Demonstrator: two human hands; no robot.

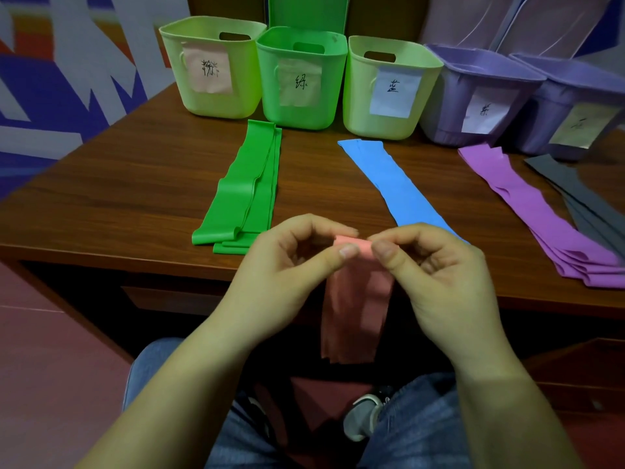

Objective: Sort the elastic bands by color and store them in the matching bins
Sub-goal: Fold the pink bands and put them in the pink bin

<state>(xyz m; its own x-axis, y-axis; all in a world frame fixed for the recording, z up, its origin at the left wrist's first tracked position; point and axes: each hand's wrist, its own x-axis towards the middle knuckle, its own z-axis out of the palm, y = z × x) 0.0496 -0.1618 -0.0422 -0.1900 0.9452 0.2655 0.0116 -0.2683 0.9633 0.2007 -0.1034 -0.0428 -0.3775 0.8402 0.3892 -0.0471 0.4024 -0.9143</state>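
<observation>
There are five plastic bins in a row, namely two pale green bins (216, 67) (389, 89), one bright green bin (299, 79) and two purple bins (473, 96) (571, 106), each with one paper label, and five colours of flat elastic bands.

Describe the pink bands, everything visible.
The pink bands are flat, matte strips that look like thin rubber, stacked in several layers. Their top end is folded over and pinched between the left hand and the right hand, thumbs in front. The rest hangs down, slightly creased, in front of the table's near edge, above the lap. Lower ends are uneven.
</observation>
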